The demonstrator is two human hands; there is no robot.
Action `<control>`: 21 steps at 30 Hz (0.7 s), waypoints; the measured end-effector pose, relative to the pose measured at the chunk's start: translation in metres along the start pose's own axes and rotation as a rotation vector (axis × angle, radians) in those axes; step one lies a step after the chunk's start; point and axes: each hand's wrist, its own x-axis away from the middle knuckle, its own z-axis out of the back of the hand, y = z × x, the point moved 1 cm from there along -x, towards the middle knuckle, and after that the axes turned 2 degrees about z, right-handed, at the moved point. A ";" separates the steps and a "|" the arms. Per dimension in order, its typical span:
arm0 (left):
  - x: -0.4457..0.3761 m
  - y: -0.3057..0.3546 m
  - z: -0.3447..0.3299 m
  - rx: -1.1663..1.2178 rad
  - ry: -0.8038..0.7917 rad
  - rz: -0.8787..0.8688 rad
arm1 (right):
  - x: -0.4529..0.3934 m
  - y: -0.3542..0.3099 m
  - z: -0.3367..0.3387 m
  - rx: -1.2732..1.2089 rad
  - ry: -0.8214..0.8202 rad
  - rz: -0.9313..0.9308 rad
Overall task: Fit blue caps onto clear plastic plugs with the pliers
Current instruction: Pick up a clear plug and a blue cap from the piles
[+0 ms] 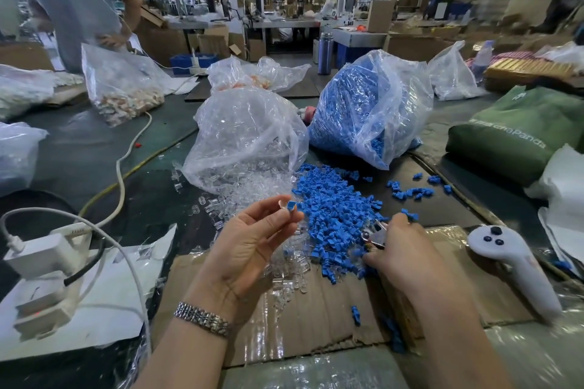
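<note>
My left hand (pixel 252 240) is raised palm up and pinches a clear plastic plug with a blue cap (pixel 288 206) at its fingertips. My right hand (pixel 401 249) grips the pliers (pixel 374 235), whose metal jaws point left over the heap of loose blue caps (pixel 335 215). A blue cap (pixel 410 215) sticks out above that hand's fingers. Loose clear plugs (pixel 284 265) lie scattered between my hands on the cardboard sheet (pixel 316 319).
A bag of clear plugs (pixel 246 139) and a bag of blue caps (pixel 369 104) stand behind the piles. A white controller (pixel 508 265) lies to the right, a green bag (pixel 518 129) beyond it. A power strip with cables (pixel 47 281) sits left. A person (pixel 72 0) stands far left.
</note>
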 end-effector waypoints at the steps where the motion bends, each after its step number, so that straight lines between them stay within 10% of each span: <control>1: 0.000 0.000 -0.001 0.001 0.009 -0.004 | 0.001 0.000 -0.001 0.001 0.004 0.011; 21: 0.002 0.002 -0.005 -0.027 0.075 -0.033 | -0.010 0.003 -0.011 -0.067 0.099 0.004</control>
